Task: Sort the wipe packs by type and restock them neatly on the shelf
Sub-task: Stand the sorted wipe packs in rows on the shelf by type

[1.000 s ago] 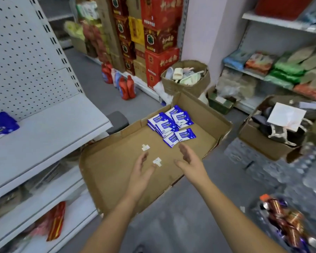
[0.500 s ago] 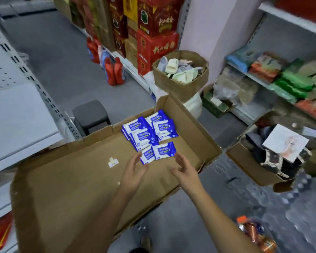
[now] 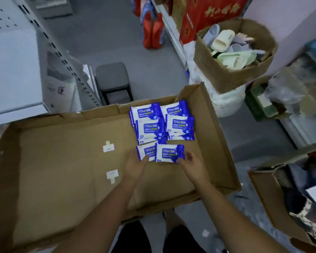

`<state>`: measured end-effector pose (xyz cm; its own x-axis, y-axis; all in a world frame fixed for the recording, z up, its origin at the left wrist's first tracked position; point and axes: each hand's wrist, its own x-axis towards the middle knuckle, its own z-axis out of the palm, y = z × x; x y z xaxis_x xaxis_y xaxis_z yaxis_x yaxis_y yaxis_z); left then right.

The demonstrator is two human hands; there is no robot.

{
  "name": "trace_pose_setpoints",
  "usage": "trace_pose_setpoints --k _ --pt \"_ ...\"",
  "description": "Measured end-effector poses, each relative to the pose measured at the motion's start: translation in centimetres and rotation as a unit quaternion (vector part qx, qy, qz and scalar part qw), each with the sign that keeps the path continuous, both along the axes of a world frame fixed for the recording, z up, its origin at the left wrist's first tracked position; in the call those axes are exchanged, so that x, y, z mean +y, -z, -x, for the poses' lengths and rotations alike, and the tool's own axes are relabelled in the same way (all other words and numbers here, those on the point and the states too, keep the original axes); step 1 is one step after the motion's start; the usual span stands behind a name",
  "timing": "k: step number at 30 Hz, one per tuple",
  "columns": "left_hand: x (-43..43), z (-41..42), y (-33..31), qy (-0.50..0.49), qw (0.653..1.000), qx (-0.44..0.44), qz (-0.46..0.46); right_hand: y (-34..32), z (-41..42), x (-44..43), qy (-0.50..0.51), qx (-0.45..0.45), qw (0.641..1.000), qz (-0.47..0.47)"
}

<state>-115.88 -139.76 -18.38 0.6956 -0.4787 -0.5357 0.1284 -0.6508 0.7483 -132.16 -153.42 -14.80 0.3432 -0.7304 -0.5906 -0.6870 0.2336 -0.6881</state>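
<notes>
Several blue-and-white wipe packs (image 3: 162, 123) lie stacked at the far right of a big flat cardboard tray (image 3: 62, 179). Two more packs lie side by side just in front of the stack. My left hand (image 3: 136, 166) is at the near-left pack (image 3: 147, 151), with its thumb over the pack's near edge. My right hand (image 3: 191, 164) has loosely curled fingers, and its fingertips touch the lower right corner of the near-right pack (image 3: 169, 152). Both packs still rest on the tray floor. The white shelf (image 3: 13, 73) stands to the left.
A grey stool (image 3: 112, 77) stands behind the tray. A box of slippers (image 3: 233, 57) sits on a white sack at back right. Red detergent bottles (image 3: 152, 31) and red cartons line the far aisle. An open box of goods (image 3: 281, 203) lies at right.
Both hands have moved forward across the tray and reached the two nearest packs. The camera has tilted down and closer over the tray.
</notes>
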Motion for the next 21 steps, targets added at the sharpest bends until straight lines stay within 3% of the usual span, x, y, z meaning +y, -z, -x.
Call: trace_pose_setpoints --k 5,9,11,13,15,18,21 --pt "-1.9 -0.1 9.1 -0.071 0.991 0.032 -0.108 5.1 -2.2 -3.7 -0.043 0.096 0.994 -0.001" --pt "-4.2 0.7 8.2 -0.115 0.976 -0.007 -0.183 9.2 -3.5 -3.1 -0.098 0.203 0.973 0.056" --pt "-4.8 0.6 8.4 -0.122 0.977 -0.006 -0.174 9.6 -3.9 -2.9 -0.103 0.227 0.963 0.101" --pt "-4.7 0.2 7.9 -0.143 0.982 0.048 -0.115 9.8 -4.2 -3.0 -0.113 0.229 0.960 0.112" --pt "-4.0 0.2 6.6 -0.179 0.977 0.105 -0.055 9.7 -4.0 -3.1 -0.120 0.212 0.965 0.099" --pt "-0.8 0.0 4.8 -0.199 0.977 0.078 -0.023 8.5 -4.0 -2.5 -0.072 0.087 0.994 0.013" --pt "4.1 -0.8 2.4 -0.227 0.971 0.078 0.014 6.3 -4.1 -0.9 -0.057 -0.002 0.998 -0.037"
